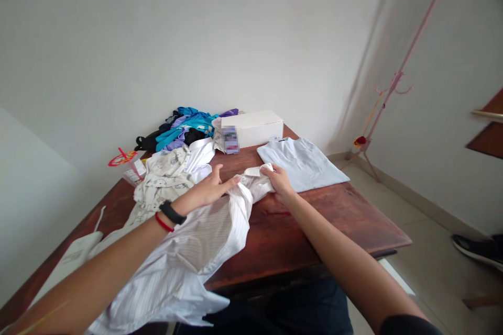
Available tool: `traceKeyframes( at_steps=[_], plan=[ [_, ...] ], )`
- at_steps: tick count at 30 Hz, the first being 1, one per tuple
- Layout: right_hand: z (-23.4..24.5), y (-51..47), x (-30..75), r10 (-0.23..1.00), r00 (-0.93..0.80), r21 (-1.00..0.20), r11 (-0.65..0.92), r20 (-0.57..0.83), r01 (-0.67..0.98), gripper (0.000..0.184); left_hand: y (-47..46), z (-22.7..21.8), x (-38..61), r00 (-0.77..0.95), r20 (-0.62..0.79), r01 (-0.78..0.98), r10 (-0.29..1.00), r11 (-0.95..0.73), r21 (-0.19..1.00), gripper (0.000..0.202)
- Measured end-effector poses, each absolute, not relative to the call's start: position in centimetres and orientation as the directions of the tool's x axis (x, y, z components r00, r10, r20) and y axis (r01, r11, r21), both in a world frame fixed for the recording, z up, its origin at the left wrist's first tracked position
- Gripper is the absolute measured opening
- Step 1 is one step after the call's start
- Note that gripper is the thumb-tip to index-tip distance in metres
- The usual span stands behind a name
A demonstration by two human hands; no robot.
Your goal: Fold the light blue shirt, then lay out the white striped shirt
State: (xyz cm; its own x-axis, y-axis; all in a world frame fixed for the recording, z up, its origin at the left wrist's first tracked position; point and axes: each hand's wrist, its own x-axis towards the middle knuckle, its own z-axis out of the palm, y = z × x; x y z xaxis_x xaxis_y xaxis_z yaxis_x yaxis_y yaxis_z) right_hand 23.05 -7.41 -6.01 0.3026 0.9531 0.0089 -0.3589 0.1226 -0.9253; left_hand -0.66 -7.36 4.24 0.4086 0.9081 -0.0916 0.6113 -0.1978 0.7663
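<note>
A white striped shirt (196,251) lies crumpled across the brown wooden table (346,214) and hangs over its near edge. My left hand (210,188) rests on the shirt's upper part, fingers stretched out and pressing the cloth; its wrist carries a black band and a red cord. My right hand (280,180) is closed on a bunched part of the same shirt near its collar. A folded pale blue T-shirt (301,163) lies flat just beyond my right hand.
A patterned cream garment (167,178) and a heap of blue, purple and black clothes (184,128) fill the table's back left. A white box (253,126) stands by the wall. A pink coat stand (396,78) rises at right; a black shoe (477,248) sits on the floor.
</note>
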Motion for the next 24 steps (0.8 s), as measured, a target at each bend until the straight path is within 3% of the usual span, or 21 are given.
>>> traceKeyframes(
  at_steps=[3, 5, 7, 10, 16, 20, 24],
  plan=[
    [-6.1, -7.3, 23.1, 0.941, 0.337, -0.916, 0.151, 0.019, -0.372, 0.024, -14.1, 5.1, 0.3, 0.519, 0.127, 0.708, 0.845, -0.508, 0.491, 0.087],
    [-6.1, -7.3, 23.0, 0.940, 0.342, -0.911, 0.159, 0.022, -0.379, 0.025, -18.0, 5.1, 1.0, 0.696, 0.090, 0.642, 0.712, -0.673, 0.367, 0.064],
    [-6.0, -7.4, 22.9, 0.938, 0.346, -0.909, 0.163, 0.023, -0.383, 0.025, -20.2, 4.2, 1.6, 0.776, 0.012, 0.601, 0.630, -0.746, 0.288, 0.056],
    [-5.8, -7.5, 22.9, 0.935, 0.354, -0.910, 0.165, 0.022, -0.380, 0.026, -19.8, 1.8, 1.6, 0.754, -0.034, 0.650, 0.656, -0.736, 0.191, 0.055],
    [-5.7, -7.3, 23.2, 0.926, 0.376, -0.907, 0.187, 0.035, -0.377, 0.029, -14.8, -1.1, -0.8, 0.601, 0.100, 0.779, 0.793, -0.609, 0.150, 0.020],
    [-5.8, -7.0, 23.8, 0.911, 0.408, -0.905, 0.222, 0.059, -0.364, 0.032, -13.6, 1.7, -2.0, 0.575, 0.053, 0.805, 0.817, -0.576, 0.140, 0.006],
    [-5.8, -6.8, 24.8, 0.871, 0.486, -0.892, 0.277, 0.076, -0.357, 0.032, -12.7, 6.6, -3.5, 0.525, 0.086, 0.849, 0.847, -0.528, 0.015, 0.014]
  ],
)
